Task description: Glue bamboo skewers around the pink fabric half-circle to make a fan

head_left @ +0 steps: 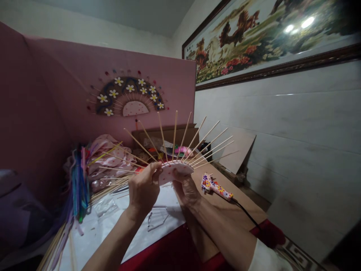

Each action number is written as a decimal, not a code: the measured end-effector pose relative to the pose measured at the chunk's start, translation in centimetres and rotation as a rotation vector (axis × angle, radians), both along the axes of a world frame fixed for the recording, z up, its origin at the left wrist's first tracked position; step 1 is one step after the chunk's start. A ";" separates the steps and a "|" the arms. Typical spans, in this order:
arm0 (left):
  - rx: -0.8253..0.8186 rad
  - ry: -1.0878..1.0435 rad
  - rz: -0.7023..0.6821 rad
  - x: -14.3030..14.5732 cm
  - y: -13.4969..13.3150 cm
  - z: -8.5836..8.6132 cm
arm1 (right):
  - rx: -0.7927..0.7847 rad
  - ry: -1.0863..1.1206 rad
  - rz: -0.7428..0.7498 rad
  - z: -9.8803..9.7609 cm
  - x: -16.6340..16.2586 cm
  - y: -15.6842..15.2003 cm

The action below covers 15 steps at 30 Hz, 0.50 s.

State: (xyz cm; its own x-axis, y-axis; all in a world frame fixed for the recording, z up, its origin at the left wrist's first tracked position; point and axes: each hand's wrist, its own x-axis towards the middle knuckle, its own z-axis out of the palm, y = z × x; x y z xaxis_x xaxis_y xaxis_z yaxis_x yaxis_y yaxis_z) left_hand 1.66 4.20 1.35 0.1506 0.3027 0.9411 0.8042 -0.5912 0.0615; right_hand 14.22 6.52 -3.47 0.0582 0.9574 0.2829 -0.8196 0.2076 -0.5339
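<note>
Between my hands is a half-round fan base, pale pink with red spots, raised above the table. Thin wooden sticks spread out from its curved edge like rays. My left hand grips the base's left end, fingers bent around the edge near the lowest sticks. On the right part, my right hand pinches the base, thumb on its near face and the other fingers mostly hidden behind it. A flower-patterned hot glue gun lies on the board to the right, apart from my hands.
A finished flowered fan hangs on the pink panel. Colourful pipe cleaners and spotted fabric lie at left. White paper, a brown board and red cloth cover the table. A black cord trails from the glue gun.
</note>
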 end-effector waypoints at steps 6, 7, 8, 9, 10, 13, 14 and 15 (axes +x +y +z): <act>0.088 0.259 0.245 0.8 -1.8 0.7 | -0.005 -0.013 -0.017 0.0 -0.2 -0.1; 0.070 0.299 0.251 1.0 -1.9 0.8 | -0.003 -0.025 -0.017 0.0 -0.2 -0.1; 0.038 0.325 0.256 1.2 -2.1 0.8 | 0.000 -0.037 -0.019 0.0 -0.2 -0.1; -0.007 0.340 0.268 1.4 -2.1 0.8 | 0.005 -0.046 -0.019 0.0 -0.1 0.0; -0.055 0.343 0.294 1.6 -2.2 0.9 | 0.016 -0.052 -0.014 0.0 -0.1 0.0; -0.170 0.375 0.390 1.9 -2.6 1.5 | 0.063 -0.063 0.010 -0.1 -0.1 0.2; -0.200 0.399 0.411 2.0 -2.8 1.8 | 0.077 -0.069 0.020 -0.1 0.0 0.2; -0.226 0.426 0.424 2.0 -3.0 2.1 | 0.087 -0.076 0.031 -0.1 0.0 0.2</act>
State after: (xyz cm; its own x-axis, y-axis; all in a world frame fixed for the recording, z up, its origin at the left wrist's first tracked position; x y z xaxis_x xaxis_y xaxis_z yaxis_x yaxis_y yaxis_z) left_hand 3.65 1.22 3.48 0.3210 0.6019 0.7312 0.9467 -0.2263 -0.2292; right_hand 14.23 6.75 -3.56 0.0045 0.9300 0.3675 -0.7842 0.2313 -0.5758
